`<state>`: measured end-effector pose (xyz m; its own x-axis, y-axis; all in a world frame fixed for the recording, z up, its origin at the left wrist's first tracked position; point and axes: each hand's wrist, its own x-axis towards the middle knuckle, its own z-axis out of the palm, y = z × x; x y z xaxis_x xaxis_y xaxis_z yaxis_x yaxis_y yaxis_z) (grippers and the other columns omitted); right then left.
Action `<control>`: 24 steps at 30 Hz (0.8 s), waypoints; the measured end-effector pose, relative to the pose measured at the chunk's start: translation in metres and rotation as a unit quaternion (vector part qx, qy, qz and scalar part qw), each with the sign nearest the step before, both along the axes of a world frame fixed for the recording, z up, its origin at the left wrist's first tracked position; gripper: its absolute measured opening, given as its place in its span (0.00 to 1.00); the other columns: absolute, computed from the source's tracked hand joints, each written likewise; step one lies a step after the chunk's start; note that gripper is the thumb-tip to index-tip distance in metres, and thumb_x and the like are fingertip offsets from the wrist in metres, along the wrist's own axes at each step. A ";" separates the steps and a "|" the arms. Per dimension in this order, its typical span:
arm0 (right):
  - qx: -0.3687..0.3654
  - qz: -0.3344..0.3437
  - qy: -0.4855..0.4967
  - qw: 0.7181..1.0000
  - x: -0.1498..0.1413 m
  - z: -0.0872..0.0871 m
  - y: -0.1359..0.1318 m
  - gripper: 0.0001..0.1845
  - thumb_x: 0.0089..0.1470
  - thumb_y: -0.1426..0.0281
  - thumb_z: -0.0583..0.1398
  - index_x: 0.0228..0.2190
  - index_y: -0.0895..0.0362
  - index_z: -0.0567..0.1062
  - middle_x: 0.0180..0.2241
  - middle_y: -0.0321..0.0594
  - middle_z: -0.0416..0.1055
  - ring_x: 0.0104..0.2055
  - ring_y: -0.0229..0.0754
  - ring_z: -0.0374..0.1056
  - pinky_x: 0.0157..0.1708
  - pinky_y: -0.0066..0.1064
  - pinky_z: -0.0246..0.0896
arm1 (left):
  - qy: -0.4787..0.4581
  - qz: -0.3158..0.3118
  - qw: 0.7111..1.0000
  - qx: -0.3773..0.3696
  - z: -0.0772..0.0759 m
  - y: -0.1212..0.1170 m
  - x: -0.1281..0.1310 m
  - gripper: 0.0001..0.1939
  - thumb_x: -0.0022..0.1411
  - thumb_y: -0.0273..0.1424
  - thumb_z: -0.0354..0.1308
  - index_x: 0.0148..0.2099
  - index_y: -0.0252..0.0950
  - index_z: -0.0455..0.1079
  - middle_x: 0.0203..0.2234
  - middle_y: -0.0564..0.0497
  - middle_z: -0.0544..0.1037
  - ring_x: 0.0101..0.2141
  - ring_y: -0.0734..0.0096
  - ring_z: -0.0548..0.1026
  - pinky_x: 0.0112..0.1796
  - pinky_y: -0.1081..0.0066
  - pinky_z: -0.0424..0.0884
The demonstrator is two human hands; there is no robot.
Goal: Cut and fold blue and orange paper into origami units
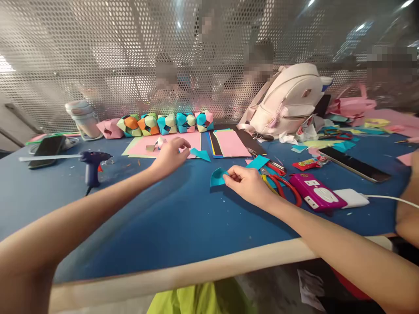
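My right hand [245, 183] pinches a curved piece of blue paper [218, 178] between thumb and fingers, just above the blue tabletop. Over the pink sheets [140, 146] hovers my left hand [172, 156], its fingers bent and apart, with nothing visible in it. Beside its fingertips lies a second blue paper piece [202, 154]; whether they touch is unclear. Small pale folded bits [159, 143] rest on the pink paper behind the left hand. More blue paper [258, 162] lies beyond my right hand, next to red-handled scissors [290, 187] and another tool with yellow handles.
Several folded paper balls [166, 124] line the back by a tumbler [83, 120]. A glue gun [91, 168] and phone [47, 150] are left. To the right are a backpack [288, 100], purple power strip [316, 192], second phone [353, 163] and a person's arm [407, 205].
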<state>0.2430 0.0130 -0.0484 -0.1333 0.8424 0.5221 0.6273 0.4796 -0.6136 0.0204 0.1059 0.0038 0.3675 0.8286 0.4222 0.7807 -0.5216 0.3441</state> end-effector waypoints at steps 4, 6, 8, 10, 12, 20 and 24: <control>0.000 -0.003 -0.001 1.000 0.001 0.004 -0.001 0.13 0.52 0.64 0.55 0.19 0.55 0.60 0.17 0.29 0.52 0.20 0.31 0.47 0.21 0.25 0.46 | 0.076 0.051 0.995 -0.028 0.016 0.022 -0.030 0.11 0.54 0.32 0.52 0.33 0.36 0.74 0.33 0.46 0.79 0.36 0.60 0.75 0.38 0.67 0.67; -0.016 -0.002 0.007 1.000 0.002 0.005 0.000 0.14 0.51 0.62 0.55 0.20 0.55 0.61 0.17 0.30 0.53 0.21 0.32 0.49 0.22 0.25 0.47 | 0.097 0.079 0.991 -0.045 0.015 0.028 -0.046 0.10 0.54 0.34 0.53 0.28 0.36 0.73 0.30 0.45 0.78 0.35 0.58 0.74 0.37 0.67 0.67; -0.035 -0.001 0.018 0.999 0.003 0.005 0.002 0.15 0.51 0.60 0.54 0.20 0.55 0.61 0.17 0.30 0.54 0.21 0.32 0.50 0.22 0.26 0.48 | 0.105 0.108 0.987 -0.060 0.010 0.032 -0.059 0.12 0.54 0.38 0.52 0.26 0.36 0.71 0.27 0.45 0.78 0.34 0.57 0.74 0.35 0.67 0.66; -0.045 -0.003 0.025 0.999 0.004 0.003 0.005 0.15 0.50 0.59 0.54 0.19 0.55 0.61 0.18 0.31 0.55 0.22 0.33 0.50 0.22 0.26 0.48 | 0.105 0.126 0.984 -0.077 0.003 0.033 -0.068 0.13 0.54 0.40 0.52 0.26 0.37 0.71 0.25 0.47 0.77 0.33 0.58 0.74 0.34 0.68 0.66; -0.047 -0.005 0.024 0.999 0.005 0.001 0.008 0.15 0.49 0.58 0.53 0.19 0.55 0.60 0.18 0.32 0.56 0.22 0.33 0.51 0.23 0.26 0.49 | 0.095 0.135 0.982 -0.091 -0.002 0.032 -0.073 0.14 0.55 0.41 0.52 0.26 0.37 0.70 0.25 0.48 0.76 0.32 0.59 0.74 0.33 0.68 0.66; -0.058 0.004 0.008 0.998 0.009 -0.003 0.010 0.16 0.49 0.57 0.53 0.19 0.55 0.61 0.19 0.33 0.58 0.23 0.34 0.51 0.25 0.28 0.50 | 0.017 0.168 0.976 -0.137 -0.016 0.011 -0.080 0.18 0.55 0.40 0.54 0.42 0.33 0.72 0.25 0.48 0.76 0.27 0.64 0.74 0.28 0.70 0.67; -0.072 0.024 -0.004 0.997 0.009 -0.003 0.009 0.17 0.50 0.57 0.53 0.20 0.55 0.63 0.19 0.33 0.61 0.23 0.35 0.54 0.25 0.28 0.51 | -0.012 0.195 0.973 -0.124 -0.028 0.009 -0.077 0.21 0.53 0.35 0.57 0.48 0.31 0.70 0.30 0.46 0.78 0.30 0.64 0.75 0.31 0.69 0.69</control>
<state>0.2525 0.0221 -0.0515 -0.1790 0.9007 0.3958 0.6102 0.4172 -0.6735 -0.0569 0.1149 -0.0244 -0.0033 0.9806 0.1961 0.8932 -0.0853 0.4414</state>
